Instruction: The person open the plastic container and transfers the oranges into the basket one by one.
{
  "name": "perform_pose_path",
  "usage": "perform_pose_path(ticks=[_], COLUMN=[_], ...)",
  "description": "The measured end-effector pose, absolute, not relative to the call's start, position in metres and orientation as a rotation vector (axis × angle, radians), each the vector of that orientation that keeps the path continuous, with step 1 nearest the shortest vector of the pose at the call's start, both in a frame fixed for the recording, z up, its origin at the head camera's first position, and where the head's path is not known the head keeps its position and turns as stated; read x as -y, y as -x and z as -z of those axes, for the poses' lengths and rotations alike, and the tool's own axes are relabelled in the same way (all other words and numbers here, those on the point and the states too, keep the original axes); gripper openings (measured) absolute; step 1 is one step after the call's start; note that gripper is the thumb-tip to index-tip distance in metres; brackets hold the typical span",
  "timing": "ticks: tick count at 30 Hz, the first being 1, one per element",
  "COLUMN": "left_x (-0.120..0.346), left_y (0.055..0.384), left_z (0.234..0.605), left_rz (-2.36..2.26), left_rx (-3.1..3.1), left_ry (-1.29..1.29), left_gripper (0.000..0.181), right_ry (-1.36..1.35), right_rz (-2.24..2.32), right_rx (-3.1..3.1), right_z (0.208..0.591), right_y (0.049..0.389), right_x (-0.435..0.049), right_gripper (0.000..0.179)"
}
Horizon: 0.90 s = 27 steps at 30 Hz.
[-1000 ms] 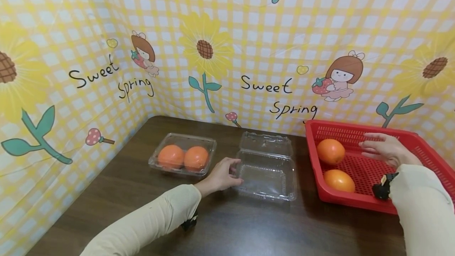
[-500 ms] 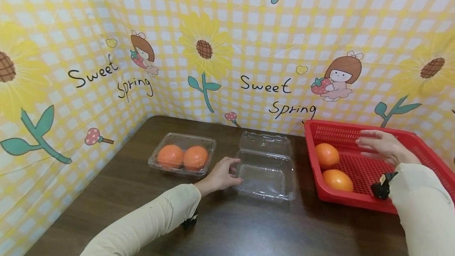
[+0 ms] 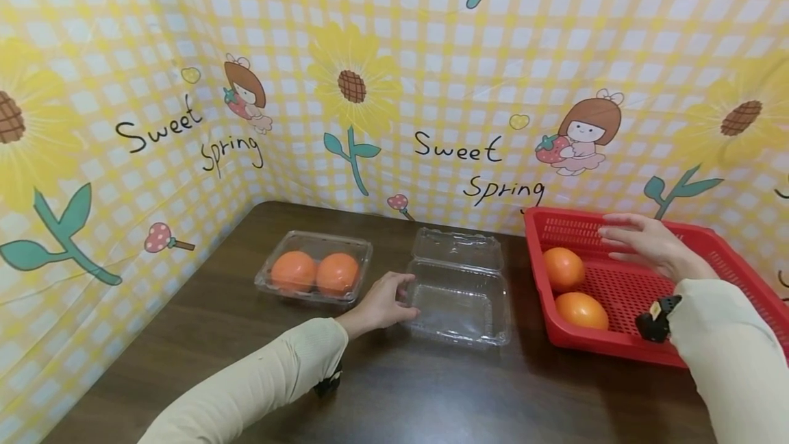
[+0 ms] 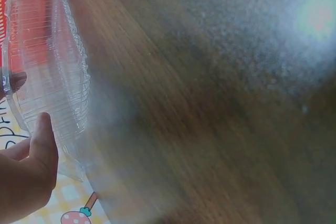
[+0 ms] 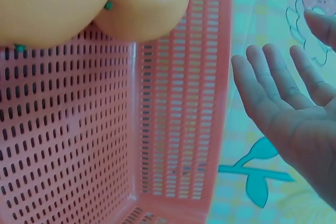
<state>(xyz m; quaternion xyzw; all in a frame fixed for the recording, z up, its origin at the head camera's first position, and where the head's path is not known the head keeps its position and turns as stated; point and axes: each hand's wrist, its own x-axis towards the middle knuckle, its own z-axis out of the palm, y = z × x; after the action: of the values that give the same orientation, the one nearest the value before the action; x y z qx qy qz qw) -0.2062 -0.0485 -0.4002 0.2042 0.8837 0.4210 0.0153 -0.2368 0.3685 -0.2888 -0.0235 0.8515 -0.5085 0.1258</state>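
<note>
My left hand (image 3: 383, 303) is at the left side of a clear plastic clamshell box (image 3: 459, 310), its lid folded back toward the wall. In the left wrist view its thumb (image 4: 44, 129) lies along the box's clear wall, with a fingertip showing near the rim. Over the red basket (image 3: 548, 334) hovers my right hand (image 3: 647, 245), fingers extended and holding nothing. Two oranges, a rear one (image 3: 563, 269) and a front one (image 3: 581, 311), lie against the basket's left side. The right wrist view shows the palm (image 5: 304, 121) beyond the basket's rim.
A lidded clear box (image 3: 320, 242) holding two oranges (image 3: 294, 271) stands left of the left hand. All of it sits on a dark wooden table (image 3: 394, 389). A yellow checked cloth (image 3: 431, 74) rises behind the table and on its left.
My right hand has moved slightly left and back over the basket. The rear orange has rolled forward, close to the front one. My left hand has stayed at the open box.
</note>
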Motion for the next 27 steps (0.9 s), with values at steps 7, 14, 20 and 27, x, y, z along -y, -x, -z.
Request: perform_pose_path(ticks=[7, 14, 20, 27], left_x=[0.049, 0.053, 0.053, 0.052], left_y=[0.206, 0.207, 0.209, 0.210], left_z=[0.401, 0.398, 0.397, 0.398], left_rz=[-1.210, -1.193, -1.185, -1.177], left_rx=[-2.821, -2.826, -2.833, -2.828], left_ry=[-0.655, -0.630, -0.629, -0.608], left_gripper=[0.059, 0.060, 0.059, 0.055], right_ry=[0.123, 0.179, 0.204, 0.217], right_rz=[1.475, 1.458, 1.459, 1.479], right_rx=[-2.495, -2.516, -2.515, -2.510], right_z=[0.288, 0.284, 0.280, 0.276], right_y=[0.232, 0.226, 0.220, 0.211], right_x=[-0.354, -0.337, -0.326, -0.316], right_gripper=[0.067, 0.064, 0.062, 0.060])
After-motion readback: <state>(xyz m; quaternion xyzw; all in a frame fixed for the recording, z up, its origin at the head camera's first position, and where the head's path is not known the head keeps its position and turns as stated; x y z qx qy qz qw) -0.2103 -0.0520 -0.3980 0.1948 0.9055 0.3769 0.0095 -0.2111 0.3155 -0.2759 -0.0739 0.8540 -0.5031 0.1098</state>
